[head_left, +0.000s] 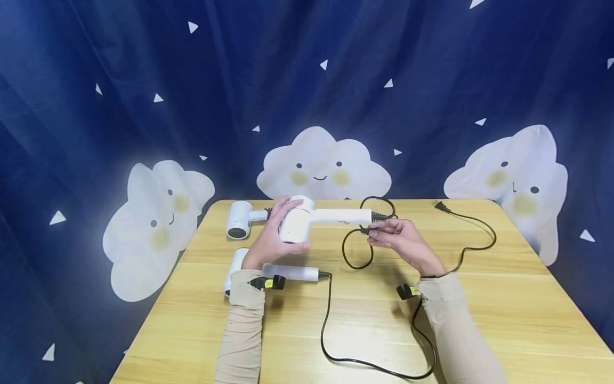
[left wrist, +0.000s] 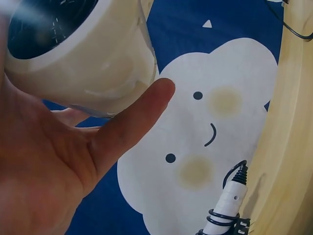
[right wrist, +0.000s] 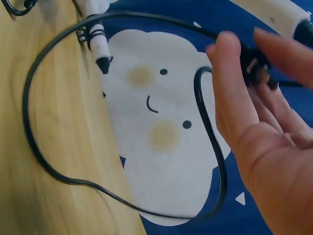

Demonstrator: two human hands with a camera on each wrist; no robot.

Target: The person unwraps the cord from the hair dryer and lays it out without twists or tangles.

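My left hand (head_left: 273, 237) grips the head of a white hair dryer (head_left: 340, 215), raised above the table with its handle pointing right. In the left wrist view, the thumb lies along the side of the dryer's head (left wrist: 105, 73), near its dark round end. My right hand (head_left: 405, 242) pinches the black plug (right wrist: 254, 66) of a power cord between thumb and fingers. That cord (head_left: 343, 250) hangs in loops below and beside the handle's end. The plug is partly hidden by the fingers and blurred in the right wrist view.
A second white hair dryer (head_left: 239, 220) lies at the back left, its cord wound round the handle. A third dryer (head_left: 297, 272) lies in front, partly behind my left wrist. Its black cord (head_left: 355, 361) runs under my right forearm towards a plug (head_left: 442, 207) at the back right.
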